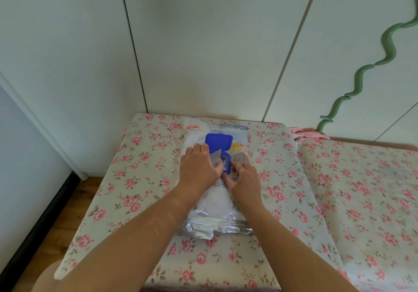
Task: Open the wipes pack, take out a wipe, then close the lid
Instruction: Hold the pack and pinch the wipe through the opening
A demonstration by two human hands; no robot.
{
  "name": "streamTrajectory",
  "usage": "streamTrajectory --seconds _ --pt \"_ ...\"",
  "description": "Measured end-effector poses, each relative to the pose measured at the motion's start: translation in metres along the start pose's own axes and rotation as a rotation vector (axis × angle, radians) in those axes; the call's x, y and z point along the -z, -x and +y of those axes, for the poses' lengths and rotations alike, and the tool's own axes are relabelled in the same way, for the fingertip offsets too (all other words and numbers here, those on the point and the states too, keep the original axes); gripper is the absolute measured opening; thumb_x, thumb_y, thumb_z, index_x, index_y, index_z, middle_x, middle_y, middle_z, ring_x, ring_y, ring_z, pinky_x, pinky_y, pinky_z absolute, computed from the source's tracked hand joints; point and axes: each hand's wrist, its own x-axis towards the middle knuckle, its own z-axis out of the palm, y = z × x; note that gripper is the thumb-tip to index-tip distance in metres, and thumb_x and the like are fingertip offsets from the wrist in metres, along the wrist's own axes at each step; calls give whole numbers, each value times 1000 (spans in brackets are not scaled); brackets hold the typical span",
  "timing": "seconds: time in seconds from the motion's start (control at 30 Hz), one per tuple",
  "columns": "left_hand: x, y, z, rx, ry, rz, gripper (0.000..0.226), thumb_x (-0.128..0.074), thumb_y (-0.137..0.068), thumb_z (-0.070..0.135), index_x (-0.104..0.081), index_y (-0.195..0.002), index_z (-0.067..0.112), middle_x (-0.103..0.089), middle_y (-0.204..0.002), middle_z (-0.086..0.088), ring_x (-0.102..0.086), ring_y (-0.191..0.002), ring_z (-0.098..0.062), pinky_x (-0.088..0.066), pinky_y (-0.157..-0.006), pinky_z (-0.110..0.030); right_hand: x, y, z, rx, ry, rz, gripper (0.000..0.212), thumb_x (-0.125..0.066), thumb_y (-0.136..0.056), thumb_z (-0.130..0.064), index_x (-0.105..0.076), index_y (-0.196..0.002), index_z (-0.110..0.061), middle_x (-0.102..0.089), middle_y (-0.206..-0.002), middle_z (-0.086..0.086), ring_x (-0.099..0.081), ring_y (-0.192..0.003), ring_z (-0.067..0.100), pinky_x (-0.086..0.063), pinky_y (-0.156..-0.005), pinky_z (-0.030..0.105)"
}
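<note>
A large white wipes pack [214, 203] lies flat on the floral-covered table [144, 192]. Its blue lid [219, 142] is flipped up and back, and the blue opening frame [226, 162] shows below it. My left hand [199, 167] rests on the pack to the left of the opening, with a thin translucent seal flap [215, 158] standing up at its thumb and fingers. My right hand [245, 181] presses on the pack just below and right of the opening, fingertips at the frame's edge. No wipe is visibly out of the opening.
White cabinet doors [203, 43] stand behind the table. A second floral-covered surface [366, 196] adjoins on the right, with a green wavy frame [362, 74] above it. Wooden floor [67, 212] lies to the left of the table.
</note>
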Motion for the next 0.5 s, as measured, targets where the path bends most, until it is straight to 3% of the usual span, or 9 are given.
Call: streamTrajectory --seconds 0.07,0.13,0.23,0.3,0.4,0.5 --pt "3 0 -3 22 88 -2 33 -52 -79 33 -52 -97 6 -56 -102 -13 -48 -95 -27 -42 -84 -39 0 0 0 -5 10 -8 48 -64 -80 -37 -54 -120 -13 -59 -106 8 -50 -99 23 -40 -91 38" --pt "6 -3 -9 73 196 3 19 -52 -81 24 -48 -70 8 -56 -93 -16 -46 -84 -26 -39 -76 -38 0 0 0 -10 4 -12 49 -64 -80 -37 -53 -121 -13 -58 -108 9 -50 -101 23 -41 -92 39" --pt "10 -5 -22 176 288 33 41 -54 -81 21 -30 -48 15 -52 -78 -13 -46 -77 -27 -34 -66 -37 0 0 0 -13 -2 -15 50 -63 -81 -36 -52 -123 -13 -58 -109 9 -49 -101 23 -42 -94 40" --pt "11 -4 -33 205 265 28 39 -57 -81 26 -37 -48 16 -57 -90 -9 -46 -91 -26 -37 -78 -40 0 1 0 -14 -2 -20 50 -63 -81 -36 -51 -123 -12 -57 -109 8 -49 -102 22 -42 -95 41" --pt "9 2 -47 183 261 17 25 -64 -77 28 -51 -58 19 -53 -122 -2 -36 -118 -24 -26 -102 -46 1 0 1 -14 -3 -24 51 -63 -81 -36 -51 -124 -12 -57 -110 9 -49 -103 23 -42 -95 41" --pt "7 5 -54 224 399 3 20 -69 -73 26 -56 -59 20 -44 -135 -2 -31 -126 -23 -20 -107 -45 2 1 0 -8 -3 -19 51 -64 -81 -36 -52 -123 -11 -58 -109 9 -49 -102 22 -43 -94 41"
